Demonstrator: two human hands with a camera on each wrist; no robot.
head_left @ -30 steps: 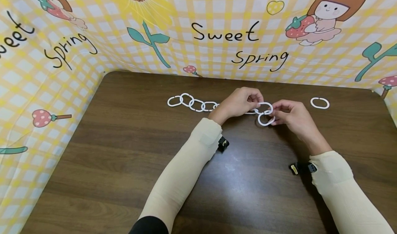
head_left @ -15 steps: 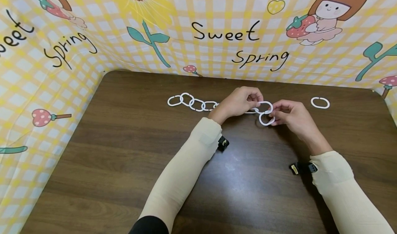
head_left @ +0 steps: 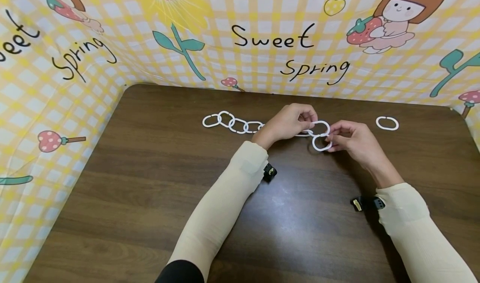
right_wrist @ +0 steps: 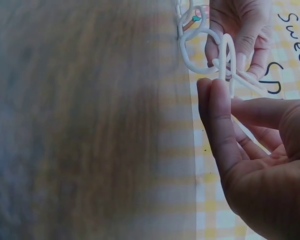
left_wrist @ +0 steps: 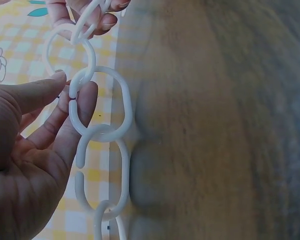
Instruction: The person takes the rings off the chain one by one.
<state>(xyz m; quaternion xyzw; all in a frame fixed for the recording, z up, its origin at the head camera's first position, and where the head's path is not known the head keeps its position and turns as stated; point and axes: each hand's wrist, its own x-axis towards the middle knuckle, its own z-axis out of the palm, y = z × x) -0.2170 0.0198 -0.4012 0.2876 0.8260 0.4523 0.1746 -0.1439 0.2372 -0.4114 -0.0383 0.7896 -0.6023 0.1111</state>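
A white plastic chain (head_left: 246,127) of several oval links lies across the table and passes behind my left hand (head_left: 288,121). Its thumb and fingers pinch the chain near its right end, and the end link (head_left: 321,121) juts out to the right. My right hand (head_left: 351,140) pinches another white link (head_left: 321,150) between thumb and fingertips. That link crosses the lower edge of the end link and looks hooked through it. In the left wrist view, the left thumb (left_wrist: 45,90) presses where the links meet, and small gaps show in some links.
One loose white link (head_left: 387,129) lies on the brown wooden table (head_left: 150,183), right of my right hand. Yellow checked cloth (head_left: 258,16) stands along the back and left sides. Dark wrist cameras (head_left: 270,173) stick out below both wrists.
Almost nothing differs. Both hands keep their grip in the same place, and the link in my right hand shifts only slightly. The head view tilts a little.
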